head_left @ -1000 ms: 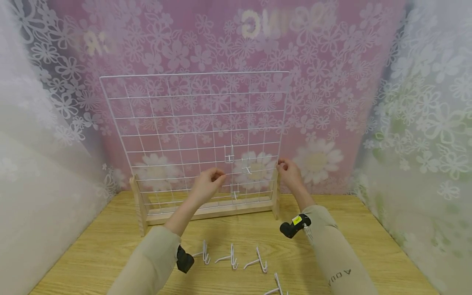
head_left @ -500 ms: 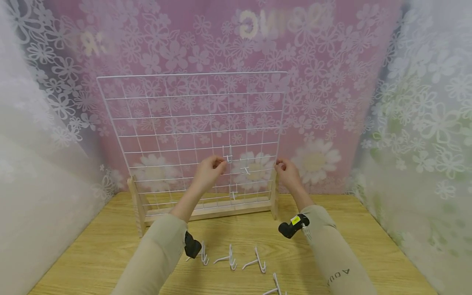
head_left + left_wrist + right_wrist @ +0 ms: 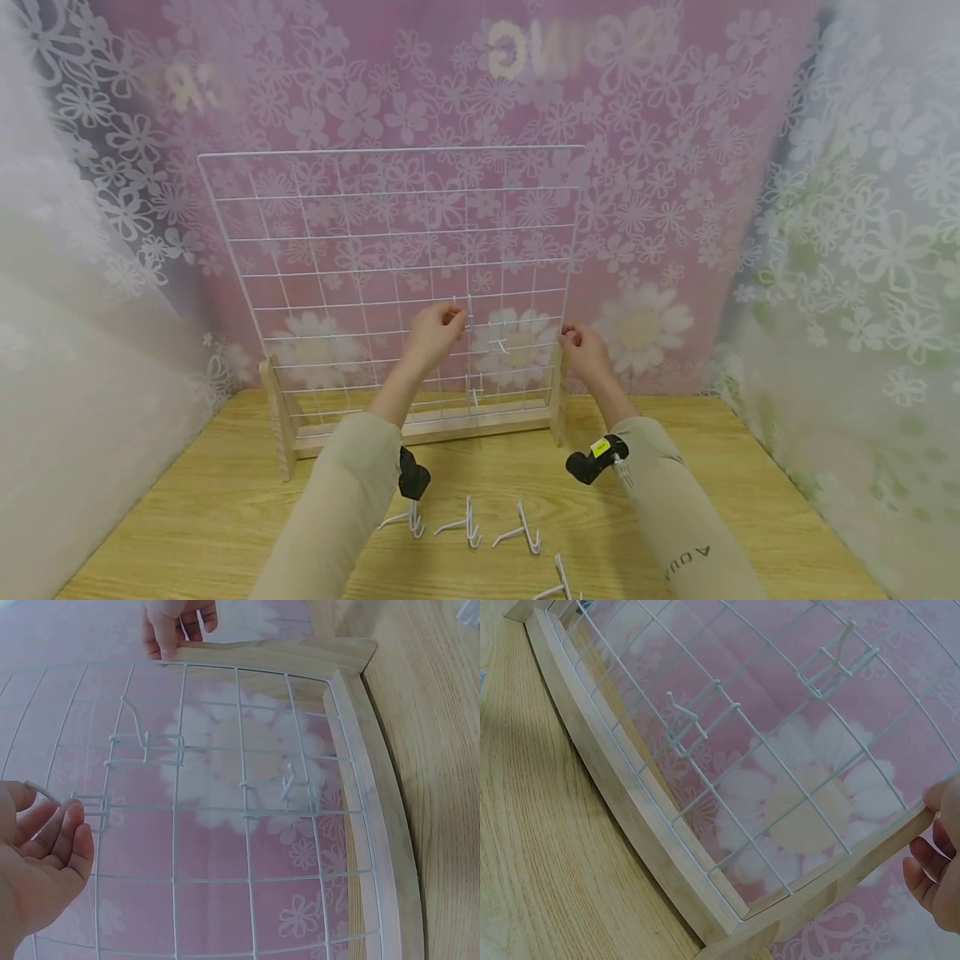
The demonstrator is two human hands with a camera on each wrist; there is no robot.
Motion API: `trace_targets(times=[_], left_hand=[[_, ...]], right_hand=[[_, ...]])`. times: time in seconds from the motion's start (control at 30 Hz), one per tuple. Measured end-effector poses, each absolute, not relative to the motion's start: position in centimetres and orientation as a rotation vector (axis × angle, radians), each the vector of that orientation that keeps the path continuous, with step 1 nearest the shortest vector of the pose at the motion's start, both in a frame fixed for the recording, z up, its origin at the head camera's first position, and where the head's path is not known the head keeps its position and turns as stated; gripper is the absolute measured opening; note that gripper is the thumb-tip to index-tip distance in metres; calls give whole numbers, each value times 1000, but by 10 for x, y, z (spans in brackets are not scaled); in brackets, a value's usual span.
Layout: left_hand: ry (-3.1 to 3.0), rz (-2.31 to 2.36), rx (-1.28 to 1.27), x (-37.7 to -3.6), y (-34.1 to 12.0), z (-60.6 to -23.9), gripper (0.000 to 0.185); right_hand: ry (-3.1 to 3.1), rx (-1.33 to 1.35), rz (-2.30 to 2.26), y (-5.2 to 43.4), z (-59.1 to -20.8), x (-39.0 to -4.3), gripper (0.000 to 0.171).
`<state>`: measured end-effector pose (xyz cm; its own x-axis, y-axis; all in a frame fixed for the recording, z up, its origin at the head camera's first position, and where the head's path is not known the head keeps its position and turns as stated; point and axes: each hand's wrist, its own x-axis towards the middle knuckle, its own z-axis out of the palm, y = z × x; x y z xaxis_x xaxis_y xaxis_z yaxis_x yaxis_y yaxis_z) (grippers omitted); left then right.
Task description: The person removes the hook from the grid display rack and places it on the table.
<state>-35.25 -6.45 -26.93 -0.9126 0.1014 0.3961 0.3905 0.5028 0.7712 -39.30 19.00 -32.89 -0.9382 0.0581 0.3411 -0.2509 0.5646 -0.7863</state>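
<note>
White wire makes up the grid panel (image 3: 390, 275) standing upright in front of you, a lattice of thin rods set into a pale wooden base (image 3: 420, 427) with a short wooden post at each end. Your left hand (image 3: 438, 329) is raised to the panel's lower middle, fingers curled loosely with the tips at a small white wire hook (image 3: 90, 806) that hangs on the grid; the left wrist view shows the fingertips (image 3: 71, 825) touching the hook's prong, though whether they actually pinch it cannot be told. Your right hand (image 3: 583, 354) is at the panel's right edge, its fingers curled round the top of the right wooden post (image 3: 870, 859). Between your two hands, two more hooks hang on the wire: one (image 3: 501, 344) just right of your left hand and slightly lower, another (image 3: 474, 393) lower still, near the base. Each hook is bent from slim white-coated rod, with a forked back that clips over the grid lines and a prong jutting toward you. Four loose hooks of the same make (image 3: 468, 525) lie on the wood-grain table (image 3: 187, 517) near your forearms, well apart from the panel. Behind the grid hangs a pink cloth (image 3: 637, 167) printed with white flowers.
</note>
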Motion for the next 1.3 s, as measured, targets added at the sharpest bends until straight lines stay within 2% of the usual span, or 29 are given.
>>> trace_targets(times=[0.3, 0.63, 1.3], left_hand=[[-2468, -1379, -393, -358, -60, -269, 28], [-2326, -1826, -294, -358, -53, -266, 20], [-2284, -2004, -185, -359, -50, -260, 20]], right_hand=[[-2484, 150, 1296, 190, -327, -391, 22], [-2466, 161, 1291, 189, -330, -392, 21], [-2409, 223, 1294, 190, -329, -390, 17]])
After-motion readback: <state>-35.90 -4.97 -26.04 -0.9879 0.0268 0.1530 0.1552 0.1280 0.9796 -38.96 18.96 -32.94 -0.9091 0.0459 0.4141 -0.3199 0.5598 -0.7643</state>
